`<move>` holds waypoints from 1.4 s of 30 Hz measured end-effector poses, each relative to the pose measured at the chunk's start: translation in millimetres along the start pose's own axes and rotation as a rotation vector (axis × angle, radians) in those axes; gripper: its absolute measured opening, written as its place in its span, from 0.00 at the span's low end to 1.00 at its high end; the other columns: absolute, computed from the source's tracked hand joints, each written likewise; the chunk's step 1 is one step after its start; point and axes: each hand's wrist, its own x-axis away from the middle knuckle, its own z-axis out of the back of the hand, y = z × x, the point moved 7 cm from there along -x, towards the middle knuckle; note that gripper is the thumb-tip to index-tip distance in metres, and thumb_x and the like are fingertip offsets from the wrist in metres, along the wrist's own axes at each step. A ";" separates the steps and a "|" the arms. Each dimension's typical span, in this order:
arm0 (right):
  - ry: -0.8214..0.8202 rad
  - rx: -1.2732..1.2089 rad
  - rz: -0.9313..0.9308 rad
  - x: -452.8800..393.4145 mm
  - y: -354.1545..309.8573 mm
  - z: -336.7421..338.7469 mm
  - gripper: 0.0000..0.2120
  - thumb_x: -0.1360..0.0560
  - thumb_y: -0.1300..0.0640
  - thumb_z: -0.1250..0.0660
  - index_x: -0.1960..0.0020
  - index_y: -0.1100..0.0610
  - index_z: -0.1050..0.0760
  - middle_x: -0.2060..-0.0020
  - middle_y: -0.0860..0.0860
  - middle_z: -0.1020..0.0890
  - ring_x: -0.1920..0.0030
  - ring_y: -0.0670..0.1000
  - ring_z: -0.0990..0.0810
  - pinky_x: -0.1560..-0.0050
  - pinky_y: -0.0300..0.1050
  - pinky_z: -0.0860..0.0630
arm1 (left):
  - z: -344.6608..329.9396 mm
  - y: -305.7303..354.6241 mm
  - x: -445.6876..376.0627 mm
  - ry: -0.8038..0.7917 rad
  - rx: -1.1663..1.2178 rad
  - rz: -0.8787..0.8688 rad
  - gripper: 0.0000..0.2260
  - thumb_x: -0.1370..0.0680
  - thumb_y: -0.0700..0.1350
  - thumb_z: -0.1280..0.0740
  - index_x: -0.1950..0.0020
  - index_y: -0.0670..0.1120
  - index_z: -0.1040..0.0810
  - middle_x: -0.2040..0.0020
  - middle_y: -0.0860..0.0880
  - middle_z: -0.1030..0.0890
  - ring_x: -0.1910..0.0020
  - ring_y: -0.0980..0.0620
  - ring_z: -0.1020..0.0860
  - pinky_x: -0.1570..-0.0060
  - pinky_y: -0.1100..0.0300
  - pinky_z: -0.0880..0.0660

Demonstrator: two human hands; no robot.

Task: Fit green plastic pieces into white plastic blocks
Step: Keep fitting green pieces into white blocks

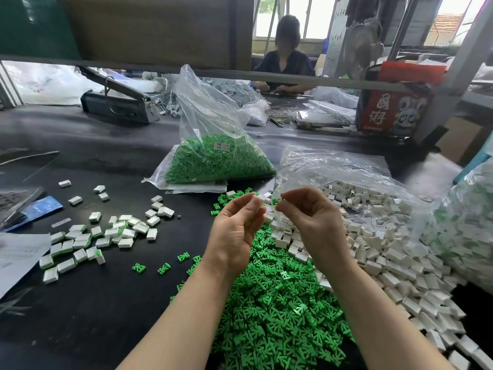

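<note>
My left hand (236,231) is raised over the table, and its fingertips pinch a small white block (261,202) that the fingers mostly hide. My right hand (312,217) faces it a short gap away and pinches a green piece (276,201) at its fingertips. The two parts are nearly touching. A loose heap of green pieces (280,303) lies under my forearms. A heap of white blocks (386,252) spreads to the right of it. Several white blocks with green inserts (88,241) lie scattered at the left.
A clear bag of green pieces (213,158) stands behind my hands, and an open clear bag (346,172) covers the white heap. Another filled bag (466,225) sits at the far right. Papers (18,257) lie at the left edge. A person works across the table.
</note>
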 end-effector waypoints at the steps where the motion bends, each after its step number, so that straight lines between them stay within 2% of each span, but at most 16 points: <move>1: 0.005 -0.002 0.006 0.0 0.1 0.2 0.07 0.29 0.66 0.27 0.51 0.63 0.20 0.57 0.57 0.16 0.54 0.55 0.16 0.49 0.43 0.19 | -0.5 -0.2 -0.2 -0.008 0.022 0.004 0.10 0.33 0.38 0.29 0.53 0.43 0.21 0.62 0.47 0.16 0.64 0.54 0.16 0.64 0.65 0.20; 7: 0.036 -0.045 0.031 -1.1 -0.4 1.7 0.07 0.29 0.67 0.27 0.52 0.62 0.20 0.58 0.58 0.15 0.55 0.56 0.16 0.50 0.43 0.19 | -5.2 -1.0 3.4 -0.034 -0.081 0.001 0.13 0.35 0.37 0.27 0.51 0.41 0.18 0.60 0.44 0.14 0.62 0.51 0.15 0.65 0.64 0.20; 11: 0.034 -0.045 0.051 -1.8 0.3 1.1 0.06 0.29 0.67 0.27 0.52 0.62 0.19 0.59 0.55 0.15 0.56 0.52 0.15 0.52 0.41 0.20 | -7.2 0.1 4.8 -0.047 -0.156 -0.017 0.11 0.37 0.39 0.26 0.56 0.42 0.16 0.59 0.43 0.14 0.62 0.51 0.15 0.64 0.64 0.20; 14: 0.047 -0.011 0.064 -1.3 1.2 1.7 0.06 0.29 0.66 0.26 0.53 0.60 0.19 0.59 0.54 0.15 0.56 0.53 0.15 0.51 0.43 0.19 | -8.5 2.3 6.2 -0.061 -0.196 -0.044 0.09 0.38 0.40 0.25 0.59 0.43 0.15 0.60 0.43 0.14 0.62 0.51 0.15 0.65 0.64 0.20; 19: 0.040 0.108 0.109 0.2 -0.4 1.4 0.05 0.29 0.64 0.25 0.54 0.61 0.19 0.60 0.54 0.15 0.59 0.55 0.15 0.54 0.47 0.18 | -6.9 3.7 6.0 -0.053 -0.263 -0.075 0.12 0.36 0.40 0.26 0.54 0.41 0.18 0.60 0.43 0.14 0.62 0.51 0.15 0.64 0.64 0.21; 26: -0.009 0.128 0.067 -0.1 0.2 0.9 0.06 0.29 0.64 0.26 0.53 0.60 0.19 0.61 0.55 0.15 0.59 0.54 0.16 0.55 0.44 0.18 | -6.3 8.1 6.9 -0.091 -0.374 -0.125 0.04 0.31 0.39 0.26 0.57 0.44 0.16 0.60 0.43 0.15 0.62 0.51 0.15 0.65 0.64 0.21; 29: 0.011 0.081 -0.016 0.3 6.7 1.6 0.08 0.28 0.63 0.26 0.50 0.56 0.19 0.60 0.53 0.14 0.59 0.51 0.15 0.56 0.41 0.18 | -5.7 10.5 5.4 -0.075 -0.427 -0.161 0.05 0.28 0.35 0.27 0.57 0.44 0.16 0.61 0.43 0.15 0.62 0.50 0.15 0.64 0.64 0.22; 32: 0.012 0.112 -0.062 0.1 12.5 0.4 0.02 0.26 0.61 0.28 0.54 0.57 0.17 0.64 0.50 0.15 0.63 0.42 0.17 0.62 0.35 0.23 | -5.0 12.3 5.2 -0.064 -0.463 -0.189 0.04 0.28 0.34 0.27 0.55 0.41 0.18 0.61 0.44 0.14 0.61 0.50 0.15 0.64 0.64 0.22; 35: -0.019 0.163 -0.063 0.3 14.0 -1.8 0.03 0.25 0.61 0.29 0.55 0.59 0.16 0.66 0.49 0.15 0.67 0.39 0.20 0.65 0.32 0.27 | -4.5 14.2 5.0 -0.055 -0.502 -0.210 0.05 0.28 0.34 0.26 0.54 0.39 0.18 0.62 0.45 0.15 0.62 0.50 0.15 0.64 0.65 0.23; 37: -0.033 0.196 -0.057 0.4 12.8 -2.1 0.03 0.25 0.61 0.29 0.55 0.59 0.16 0.64 0.50 0.15 0.65 0.44 0.18 0.62 0.35 0.24 | -4.0 15.3 5.2 -0.045 -0.525 -0.222 0.05 0.28 0.33 0.26 0.54 0.38 0.18 0.62 0.44 0.15 0.62 0.50 0.16 0.64 0.65 0.23; 40: -0.066 0.264 -0.057 0.5 12.3 -2.0 0.03 0.25 0.61 0.29 0.56 0.57 0.16 0.63 0.52 0.14 0.60 0.54 0.16 0.56 0.48 0.18 | -3.5 15.5 6.0 -0.039 -0.583 -0.231 0.05 0.28 0.33 0.26 0.53 0.35 0.19 0.61 0.42 0.15 0.63 0.50 0.16 0.63 0.64 0.22; 42: -0.084 0.301 -0.052 0.7 11.9 -1.3 0.03 0.25 0.62 0.29 0.56 0.56 0.17 0.63 0.53 0.15 0.60 0.56 0.17 0.54 0.53 0.18 | -3.5 15.8 6.7 -0.044 -0.624 -0.238 0.06 0.28 0.32 0.26 0.53 0.34 0.19 0.61 0.41 0.15 0.64 0.51 0.16 0.63 0.64 0.22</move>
